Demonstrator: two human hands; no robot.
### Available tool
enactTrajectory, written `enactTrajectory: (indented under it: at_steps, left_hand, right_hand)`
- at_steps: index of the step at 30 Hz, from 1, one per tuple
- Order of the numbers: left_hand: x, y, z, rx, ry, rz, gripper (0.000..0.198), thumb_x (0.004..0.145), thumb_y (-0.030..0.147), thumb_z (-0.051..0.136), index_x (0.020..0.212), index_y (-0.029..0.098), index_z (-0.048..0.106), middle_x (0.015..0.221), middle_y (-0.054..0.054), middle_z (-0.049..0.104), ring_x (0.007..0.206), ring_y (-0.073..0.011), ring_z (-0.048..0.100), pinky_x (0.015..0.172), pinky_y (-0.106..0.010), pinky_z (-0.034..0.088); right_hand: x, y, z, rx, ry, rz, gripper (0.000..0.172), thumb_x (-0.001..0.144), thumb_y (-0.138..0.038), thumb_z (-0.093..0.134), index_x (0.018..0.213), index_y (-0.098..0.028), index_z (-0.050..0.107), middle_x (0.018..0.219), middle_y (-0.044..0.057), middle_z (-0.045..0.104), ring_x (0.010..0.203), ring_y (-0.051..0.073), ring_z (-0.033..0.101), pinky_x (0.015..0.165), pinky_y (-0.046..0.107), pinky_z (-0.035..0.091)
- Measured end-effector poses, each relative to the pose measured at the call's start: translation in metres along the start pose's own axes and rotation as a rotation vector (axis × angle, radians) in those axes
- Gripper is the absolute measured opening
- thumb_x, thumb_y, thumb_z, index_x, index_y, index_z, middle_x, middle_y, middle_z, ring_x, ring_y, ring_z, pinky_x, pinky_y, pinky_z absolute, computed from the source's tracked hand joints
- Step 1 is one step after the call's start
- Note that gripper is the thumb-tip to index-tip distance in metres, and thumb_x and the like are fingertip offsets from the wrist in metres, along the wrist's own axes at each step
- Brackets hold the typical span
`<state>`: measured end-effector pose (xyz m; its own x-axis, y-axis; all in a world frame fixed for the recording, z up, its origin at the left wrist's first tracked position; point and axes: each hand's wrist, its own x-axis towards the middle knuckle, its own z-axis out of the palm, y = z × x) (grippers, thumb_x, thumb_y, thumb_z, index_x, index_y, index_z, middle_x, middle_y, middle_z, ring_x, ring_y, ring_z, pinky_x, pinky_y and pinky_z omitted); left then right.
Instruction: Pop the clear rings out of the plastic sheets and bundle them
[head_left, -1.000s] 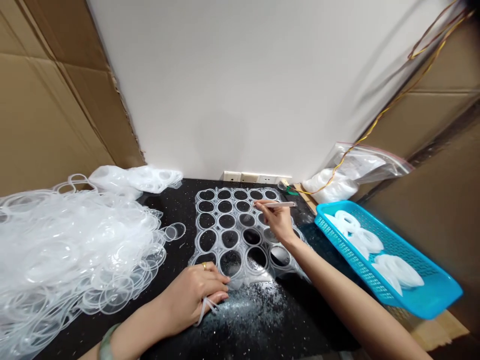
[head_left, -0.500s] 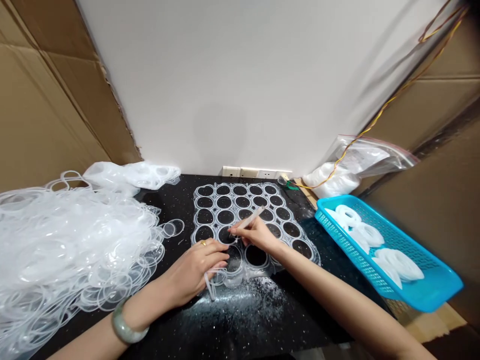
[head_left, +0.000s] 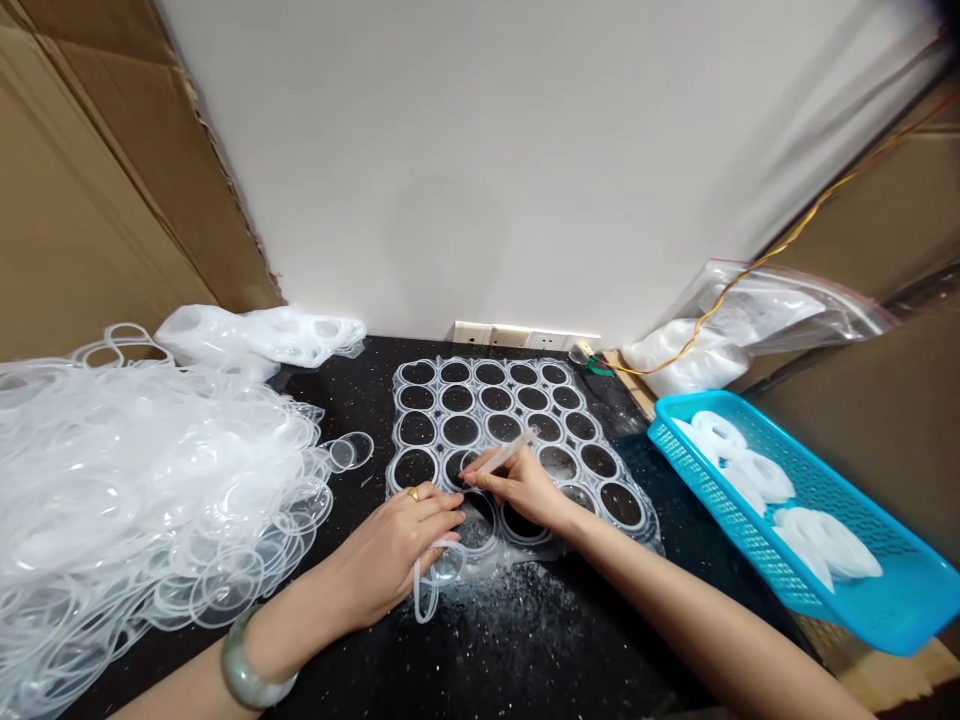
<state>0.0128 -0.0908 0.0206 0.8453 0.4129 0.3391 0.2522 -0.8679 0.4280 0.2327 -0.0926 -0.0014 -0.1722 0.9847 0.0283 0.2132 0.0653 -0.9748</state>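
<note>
A translucent sheet of joined rings (head_left: 459,399) lies flat on the black speckled table, dark round openings running in rows. My right hand (head_left: 517,488) pinches a pale pen-like tool (head_left: 510,452), its lower end at a ring in the second row from the front. Close beside it, my left hand (head_left: 405,540) rests palm down with its fingertips on the sheet's near left part. A few loose clear plastic rings (head_left: 426,598) are tucked in that hand and stick out below the fingers. The thumb is mostly hidden.
A large heap of clear rings (head_left: 150,480) covers the left side. On the right stands a blue basket (head_left: 892,610) with stacked white rings (head_left: 825,540). Bags (head_left: 682,355), sockets (head_left: 510,336) and a yellow-red wire (head_left: 795,230) are at the back. White crumbs dust the table.
The view has shifted slightly. My right hand has tilted the tool a little lower at about the same ring. The loose rings by my left hand hang in a wider loop.
</note>
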Motion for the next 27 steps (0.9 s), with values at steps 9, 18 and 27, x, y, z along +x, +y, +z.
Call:
enactTrajectory:
  at_steps: [9, 18, 27]
  left_hand:
    - [0.000, -0.004, 0.011, -0.031, 0.004, -0.043, 0.026, 0.093, 0.017, 0.048, 0.114, 0.013, 0.064, 0.115, -0.013, 0.067, 0.107, -0.0251, 0.058, 0.091, -0.046, 0.051]
    - [0.001, 0.000, 0.003, -0.130, -0.047, -0.076, 0.024, 0.093, 0.014, 0.048, 0.109, 0.015, 0.067, 0.114, -0.010, 0.067, 0.103, -0.0224, 0.057, 0.089, -0.041, 0.051]
    - [-0.006, -0.009, 0.010, -0.119, -0.034, -0.096, 0.033, 0.092, 0.011, 0.049, 0.120, 0.019, 0.063, 0.127, -0.009, 0.062, 0.111, -0.0229, 0.055, 0.092, -0.043, 0.050]
  right_hand:
    - [-0.009, -0.003, 0.001, -0.372, -0.022, -0.339, 0.021, 0.092, -0.031, 0.056, 0.089, -0.017, 0.072, 0.088, 0.007, 0.070, 0.077, 0.015, 0.065, 0.071, 0.026, 0.051]
    - [-0.006, -0.005, -0.011, -1.038, -0.050, -0.652, 0.025, 0.093, -0.017, 0.049, 0.112, -0.015, 0.065, 0.107, 0.012, 0.070, 0.082, 0.018, 0.067, 0.068, 0.026, 0.051]
    - [0.054, -0.035, -0.061, -0.809, 0.499, -0.598, 0.024, 0.094, -0.024, 0.049, 0.095, -0.019, 0.073, 0.096, 0.008, 0.073, 0.085, 0.018, 0.069, 0.074, 0.028, 0.052]
